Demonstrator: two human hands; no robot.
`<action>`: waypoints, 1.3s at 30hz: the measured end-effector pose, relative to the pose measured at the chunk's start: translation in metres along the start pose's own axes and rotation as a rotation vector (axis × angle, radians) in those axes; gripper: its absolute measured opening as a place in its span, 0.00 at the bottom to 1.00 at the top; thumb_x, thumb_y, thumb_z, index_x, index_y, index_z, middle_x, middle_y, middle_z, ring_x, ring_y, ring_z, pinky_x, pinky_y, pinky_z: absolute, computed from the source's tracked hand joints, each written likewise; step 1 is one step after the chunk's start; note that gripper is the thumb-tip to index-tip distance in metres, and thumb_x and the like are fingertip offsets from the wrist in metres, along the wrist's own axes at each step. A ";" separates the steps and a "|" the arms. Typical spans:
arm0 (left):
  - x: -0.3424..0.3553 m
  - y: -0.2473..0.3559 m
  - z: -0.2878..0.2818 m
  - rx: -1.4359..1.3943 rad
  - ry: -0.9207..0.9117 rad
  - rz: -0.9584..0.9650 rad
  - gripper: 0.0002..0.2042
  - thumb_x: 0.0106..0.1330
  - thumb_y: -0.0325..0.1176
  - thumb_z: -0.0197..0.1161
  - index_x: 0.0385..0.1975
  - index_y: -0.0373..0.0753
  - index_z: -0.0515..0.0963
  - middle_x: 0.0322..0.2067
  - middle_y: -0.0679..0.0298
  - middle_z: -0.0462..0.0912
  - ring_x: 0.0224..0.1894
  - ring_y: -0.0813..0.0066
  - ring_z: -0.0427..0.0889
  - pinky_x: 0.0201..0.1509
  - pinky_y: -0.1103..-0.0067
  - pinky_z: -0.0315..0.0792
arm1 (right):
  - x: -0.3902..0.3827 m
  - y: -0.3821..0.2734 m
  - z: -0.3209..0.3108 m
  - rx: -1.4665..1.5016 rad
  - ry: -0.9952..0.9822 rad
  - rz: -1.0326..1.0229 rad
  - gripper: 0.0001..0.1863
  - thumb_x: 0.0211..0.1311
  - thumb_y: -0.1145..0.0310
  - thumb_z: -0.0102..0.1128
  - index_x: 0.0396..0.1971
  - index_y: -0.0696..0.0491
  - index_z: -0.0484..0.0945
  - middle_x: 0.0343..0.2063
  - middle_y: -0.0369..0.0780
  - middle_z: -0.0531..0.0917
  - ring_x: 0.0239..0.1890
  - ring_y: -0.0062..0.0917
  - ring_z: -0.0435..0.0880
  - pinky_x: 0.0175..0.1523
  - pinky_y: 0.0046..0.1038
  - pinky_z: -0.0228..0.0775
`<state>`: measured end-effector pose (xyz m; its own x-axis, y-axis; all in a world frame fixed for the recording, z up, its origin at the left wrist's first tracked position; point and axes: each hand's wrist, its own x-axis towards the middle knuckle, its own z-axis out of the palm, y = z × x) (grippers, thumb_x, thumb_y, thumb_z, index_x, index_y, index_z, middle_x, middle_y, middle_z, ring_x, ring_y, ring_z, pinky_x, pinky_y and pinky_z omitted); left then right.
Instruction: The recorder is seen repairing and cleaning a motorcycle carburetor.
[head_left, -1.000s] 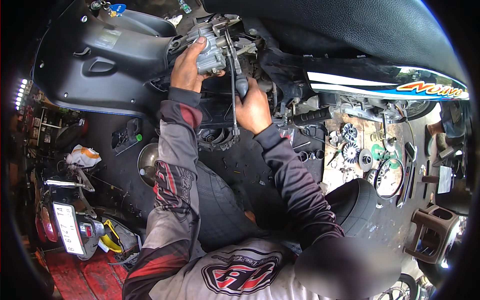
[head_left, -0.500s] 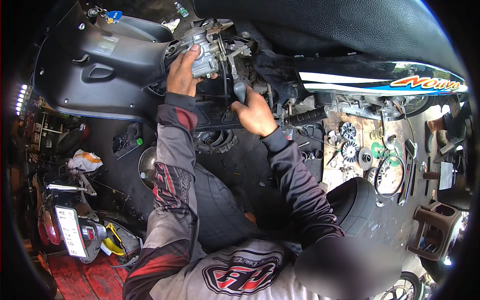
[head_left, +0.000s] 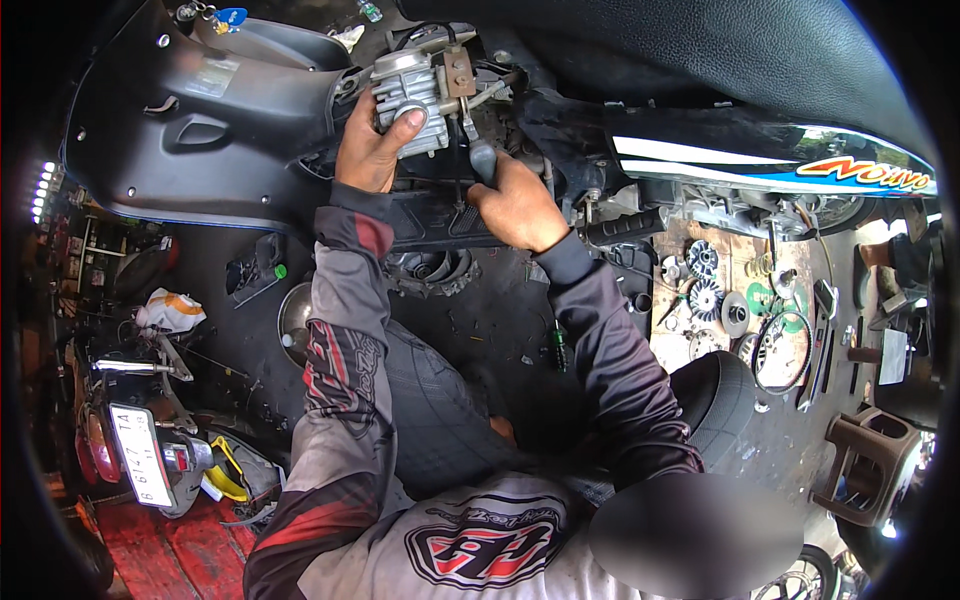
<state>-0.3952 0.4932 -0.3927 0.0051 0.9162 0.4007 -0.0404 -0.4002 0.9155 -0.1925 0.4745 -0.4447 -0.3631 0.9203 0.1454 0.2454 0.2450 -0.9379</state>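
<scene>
Finned metal part (head_left: pixel 405 95) is L of the seat (head_left: pixel 680 55), long axis approx. up-down. L hand (head_left: pixel 372 150) is nearer: fingers round it, thumb on its face. R hand (head_left: pixel 522 203), below-L of the seat, has fingers wrapped on a grey-handled tool (head_left: pixel 483 158); shaft points up & slightly L, toward the part's R side; can't tell if tip touches. Rusty bracket (head_left: pixel 459 75) btwn part & seat. Writing: stylised lettering on side panel (head_left: pixel 740 166) below seat; chars on white plate (head_left: pixel 135 458) & logo on shirt (head_left: pixel 482 545), both far below-L of seat.

lettered side panel (head_left: pixel 720 165), numbered white plate (head_left: pixel 138 457), lettered shirt (head_left: pixel 375 550)
</scene>
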 end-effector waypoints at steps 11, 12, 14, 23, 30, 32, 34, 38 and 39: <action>0.000 -0.005 0.005 0.010 0.006 0.122 0.33 0.61 0.40 0.73 0.62 0.34 0.66 0.52 0.61 0.77 0.55 0.73 0.76 0.61 0.75 0.69 | -0.001 -0.022 -0.013 -0.123 -0.021 0.117 0.22 0.55 0.65 0.59 0.39 0.71 0.78 0.38 0.64 0.81 0.48 0.56 0.81 0.54 0.42 0.73; 0.000 -0.005 0.006 0.006 0.003 0.141 0.33 0.61 0.41 0.73 0.62 0.34 0.66 0.52 0.61 0.77 0.55 0.73 0.76 0.61 0.75 0.69 | -0.002 -0.022 -0.013 -0.146 -0.005 0.132 0.21 0.54 0.65 0.60 0.41 0.69 0.78 0.37 0.62 0.82 0.47 0.54 0.82 0.52 0.40 0.73; -0.001 -0.006 0.005 0.015 0.000 0.140 0.33 0.61 0.41 0.73 0.62 0.34 0.66 0.52 0.61 0.77 0.55 0.73 0.76 0.61 0.74 0.69 | -0.003 -0.020 -0.010 -0.134 -0.008 0.129 0.21 0.54 0.65 0.60 0.41 0.68 0.78 0.38 0.62 0.82 0.47 0.54 0.82 0.53 0.40 0.73; 0.000 -0.009 -0.001 0.015 0.012 0.143 0.34 0.61 0.42 0.73 0.62 0.34 0.65 0.52 0.60 0.77 0.55 0.72 0.76 0.62 0.74 0.69 | 0.004 -0.019 -0.011 -0.188 -0.087 0.153 0.22 0.54 0.63 0.61 0.42 0.67 0.79 0.40 0.61 0.82 0.49 0.54 0.81 0.54 0.41 0.72; -0.026 0.005 0.008 -0.411 0.019 -0.339 0.37 0.70 0.64 0.48 0.68 0.40 0.61 0.64 0.56 0.71 0.63 0.54 0.75 0.55 0.41 0.73 | -0.004 0.026 0.011 -0.168 0.170 -0.050 0.30 0.55 0.69 0.60 0.58 0.64 0.65 0.43 0.63 0.80 0.50 0.57 0.79 0.56 0.45 0.71; -0.022 0.015 0.014 -0.535 0.256 -0.508 0.45 0.66 0.74 0.41 0.69 0.39 0.59 0.66 0.53 0.67 0.66 0.48 0.70 0.61 0.35 0.62 | -0.001 0.032 0.016 -0.161 0.168 -0.098 0.31 0.54 0.70 0.62 0.58 0.66 0.64 0.43 0.63 0.80 0.49 0.58 0.79 0.56 0.45 0.71; -0.019 0.018 0.016 -0.622 0.334 -0.625 0.51 0.60 0.80 0.39 0.69 0.38 0.60 0.66 0.49 0.66 0.69 0.43 0.64 0.65 0.31 0.51 | 0.001 0.044 0.019 -0.155 0.186 -0.153 0.34 0.52 0.72 0.64 0.59 0.68 0.63 0.45 0.64 0.79 0.50 0.58 0.79 0.56 0.45 0.71; -0.023 0.021 0.027 -0.439 0.275 -0.619 0.41 0.64 0.72 0.50 0.66 0.43 0.65 0.62 0.54 0.72 0.64 0.49 0.72 0.61 0.34 0.61 | 0.003 0.055 0.021 -0.209 0.194 -0.182 0.37 0.51 0.74 0.64 0.62 0.67 0.62 0.52 0.63 0.76 0.55 0.57 0.76 0.60 0.44 0.69; -0.023 0.016 0.026 -0.436 0.261 -0.568 0.36 0.66 0.65 0.56 0.64 0.43 0.68 0.60 0.56 0.75 0.62 0.53 0.75 0.61 0.36 0.63 | 0.005 0.057 0.021 -0.214 0.192 -0.189 0.37 0.51 0.74 0.64 0.62 0.67 0.62 0.52 0.63 0.76 0.55 0.57 0.76 0.60 0.44 0.69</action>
<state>-0.3699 0.4656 -0.3866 -0.0912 0.9758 -0.1987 -0.4935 0.1291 0.8601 -0.1992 0.4863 -0.5045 -0.2492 0.8883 0.3857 0.3804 0.4561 -0.8045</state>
